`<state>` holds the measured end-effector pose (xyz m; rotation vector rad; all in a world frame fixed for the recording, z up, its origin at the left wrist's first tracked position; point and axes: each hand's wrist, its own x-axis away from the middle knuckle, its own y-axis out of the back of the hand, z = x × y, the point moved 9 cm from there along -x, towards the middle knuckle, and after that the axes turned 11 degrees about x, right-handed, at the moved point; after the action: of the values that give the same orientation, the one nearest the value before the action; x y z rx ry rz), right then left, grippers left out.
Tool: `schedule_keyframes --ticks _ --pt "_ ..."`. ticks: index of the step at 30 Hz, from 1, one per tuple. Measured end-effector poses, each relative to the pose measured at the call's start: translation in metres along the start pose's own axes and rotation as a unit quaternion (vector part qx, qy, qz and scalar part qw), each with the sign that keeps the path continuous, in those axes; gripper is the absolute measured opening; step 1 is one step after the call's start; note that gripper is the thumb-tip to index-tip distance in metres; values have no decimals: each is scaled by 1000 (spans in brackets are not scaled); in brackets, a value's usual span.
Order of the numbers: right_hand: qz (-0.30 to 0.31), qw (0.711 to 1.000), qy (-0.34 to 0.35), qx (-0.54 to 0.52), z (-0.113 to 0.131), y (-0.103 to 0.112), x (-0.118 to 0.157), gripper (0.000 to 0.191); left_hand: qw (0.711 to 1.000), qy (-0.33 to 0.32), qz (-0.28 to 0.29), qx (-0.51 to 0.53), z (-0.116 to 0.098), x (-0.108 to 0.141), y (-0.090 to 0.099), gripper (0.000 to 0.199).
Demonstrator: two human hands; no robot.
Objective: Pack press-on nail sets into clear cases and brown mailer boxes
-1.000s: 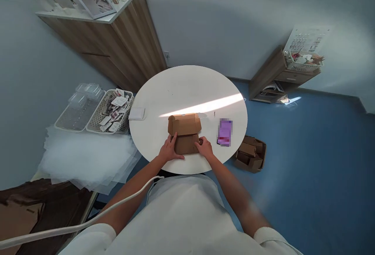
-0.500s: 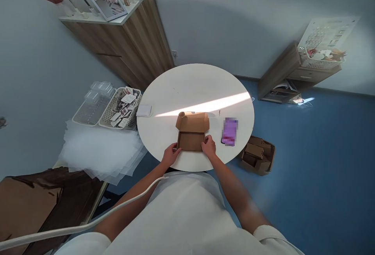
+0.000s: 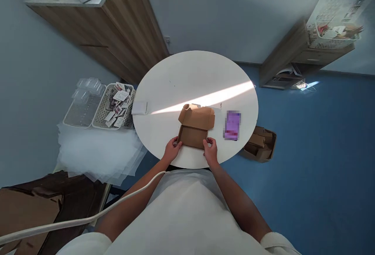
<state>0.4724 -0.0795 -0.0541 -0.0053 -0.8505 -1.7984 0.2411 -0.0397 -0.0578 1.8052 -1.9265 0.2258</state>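
A brown cardboard box (image 3: 192,136) lies on the round white table (image 3: 195,71), its lid folded back away from me and its inside bare. My left hand (image 3: 172,149) grips the near left corner, thumb and fingers on either side of the wall. At the near right corner my right hand (image 3: 210,150) pinches the other side wall. The box is slightly turned, its right end nearer to me. To the right of it lies a purple item (image 3: 233,125), blurred by pixelation.
On the left stand a white basket of printed cards (image 3: 98,119), clear plastic containers (image 3: 88,87) and a stack of translucent sheets (image 3: 96,149). A small white stack (image 3: 139,108) sits at the table's left edge. Cardboard boxes (image 3: 260,145) rest right of the table. A white cable (image 3: 123,200) crosses my left arm.
The box has turned a little clockwise between my hands, and its lid has swung to the right. My view has shifted slightly. Both hands keep their hold.
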Motion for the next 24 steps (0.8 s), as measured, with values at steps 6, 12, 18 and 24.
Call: schedule_keyframes --ticks 6,12,18,24 --pt "-22 999 -15 -33 1 13 -13 43 999 6 14 -33 2 -11 1 48" --pt "-79 996 -38 -2 1 31 1 47 996 -12 68 -54 -2 -12 6 56" --pt "-133 980 26 147 60 29 49 50 991 -60 79 -92 -18 -25 66 48" --pt "64 978 112 161 153 -92 41 41 986 -101 -66 -118 -37 -63 180 46"
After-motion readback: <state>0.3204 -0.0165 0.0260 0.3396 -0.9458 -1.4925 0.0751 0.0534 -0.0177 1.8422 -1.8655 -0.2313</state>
